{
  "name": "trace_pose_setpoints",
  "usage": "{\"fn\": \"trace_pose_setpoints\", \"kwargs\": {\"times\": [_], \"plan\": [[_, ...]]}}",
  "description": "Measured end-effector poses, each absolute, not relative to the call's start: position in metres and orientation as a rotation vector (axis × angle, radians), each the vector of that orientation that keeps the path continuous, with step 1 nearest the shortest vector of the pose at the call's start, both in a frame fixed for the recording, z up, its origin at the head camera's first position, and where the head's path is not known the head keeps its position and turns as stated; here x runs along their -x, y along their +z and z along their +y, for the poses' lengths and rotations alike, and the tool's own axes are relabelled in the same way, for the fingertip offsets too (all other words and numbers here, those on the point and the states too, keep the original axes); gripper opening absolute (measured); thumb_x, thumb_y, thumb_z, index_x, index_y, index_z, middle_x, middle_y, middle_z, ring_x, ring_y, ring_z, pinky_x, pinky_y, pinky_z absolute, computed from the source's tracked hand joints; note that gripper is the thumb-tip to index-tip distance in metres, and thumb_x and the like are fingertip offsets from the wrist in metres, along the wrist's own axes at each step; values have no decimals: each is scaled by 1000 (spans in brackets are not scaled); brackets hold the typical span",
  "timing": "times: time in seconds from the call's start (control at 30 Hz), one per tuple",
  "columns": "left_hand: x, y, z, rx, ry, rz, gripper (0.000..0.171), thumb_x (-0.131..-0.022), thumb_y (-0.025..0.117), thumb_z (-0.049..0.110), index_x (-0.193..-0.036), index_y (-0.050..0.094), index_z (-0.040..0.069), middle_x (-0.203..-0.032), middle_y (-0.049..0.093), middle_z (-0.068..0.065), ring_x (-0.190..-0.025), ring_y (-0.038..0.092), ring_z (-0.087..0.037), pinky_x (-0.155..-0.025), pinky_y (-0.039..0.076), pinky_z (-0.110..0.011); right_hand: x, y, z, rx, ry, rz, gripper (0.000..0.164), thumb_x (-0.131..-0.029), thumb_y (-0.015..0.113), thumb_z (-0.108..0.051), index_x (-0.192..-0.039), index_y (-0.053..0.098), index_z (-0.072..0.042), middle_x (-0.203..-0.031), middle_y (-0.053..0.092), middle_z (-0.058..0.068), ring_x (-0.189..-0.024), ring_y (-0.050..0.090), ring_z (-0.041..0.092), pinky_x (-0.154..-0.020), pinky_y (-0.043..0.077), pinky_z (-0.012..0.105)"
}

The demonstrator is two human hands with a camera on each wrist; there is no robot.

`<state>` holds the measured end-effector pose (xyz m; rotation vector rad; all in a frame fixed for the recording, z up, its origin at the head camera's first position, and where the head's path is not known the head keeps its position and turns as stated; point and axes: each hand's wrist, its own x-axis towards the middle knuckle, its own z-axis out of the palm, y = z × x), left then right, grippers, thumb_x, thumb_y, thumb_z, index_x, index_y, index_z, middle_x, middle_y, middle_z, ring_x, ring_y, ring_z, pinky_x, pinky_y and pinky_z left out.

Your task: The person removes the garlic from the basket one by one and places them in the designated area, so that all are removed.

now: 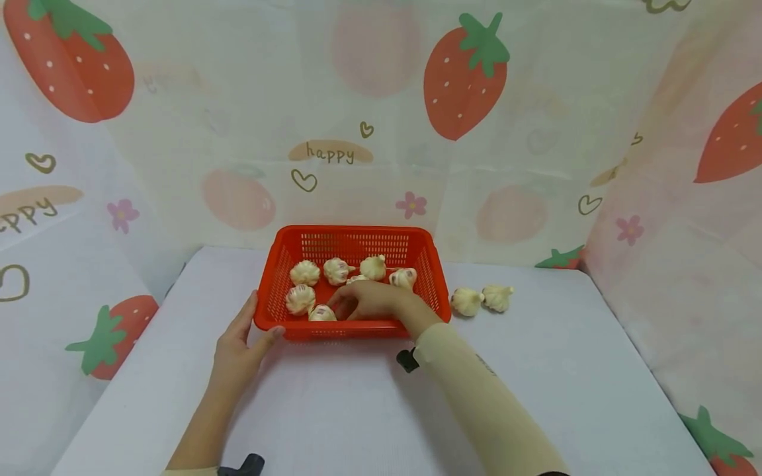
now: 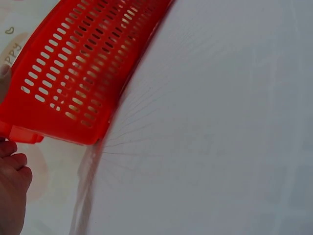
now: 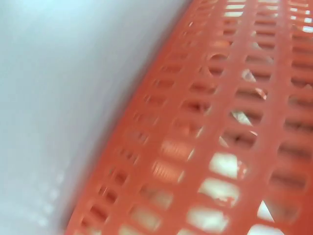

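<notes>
A red plastic basket (image 1: 357, 329) with slotted walls stands on the table and holds several garlic bulbs (image 1: 300, 299). My left hand (image 1: 235, 357) grips its front left corner, thumb on the front rim and fingers along the left side. In the left wrist view, the fingers (image 2: 14, 164) curl beneath the rim. My right hand (image 1: 372, 299) reaches over the front rim into the basket, fingers bent down right beside a white bulb (image 1: 322, 313). Whether it holds a bulb I cannot tell. The right wrist view shows bulbs only through the basket slots (image 3: 212, 191).
Two more garlic bulbs (image 1: 466, 301) lie on the white table cover (image 1: 536, 370), just right of the basket. Behind the basket hangs a strawberry-print cloth (image 1: 381, 192), which also runs along both sides.
</notes>
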<state>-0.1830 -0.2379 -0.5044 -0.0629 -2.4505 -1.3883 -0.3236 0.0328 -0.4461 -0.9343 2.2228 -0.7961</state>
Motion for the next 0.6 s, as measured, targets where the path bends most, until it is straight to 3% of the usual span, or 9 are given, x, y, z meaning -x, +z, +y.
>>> {"fn": "trace_pose_setpoints", "kwargs": {"times": [0.2,0.6], "plan": [[184,-507,-239,68,-1396,-2445,90,-91,79,35,-163,27,23,-167,31,0,-154,31,-25,-118,36,-44,323,-446,14,954,-798,2180,42,-93,75,-11,-133,66,-18,-115,72,-3,-109,66,10,-94,55,23],[183,-503,-239,79,-1368,-2434,89,-91,79,34,-163,28,20,-166,33,-3,-153,33,-28,-115,37,-48,322,-446,-3,904,-838,2141,40,-95,72,-11,-134,63,-18,-118,71,-1,-111,65,10,-99,55,26]]}}
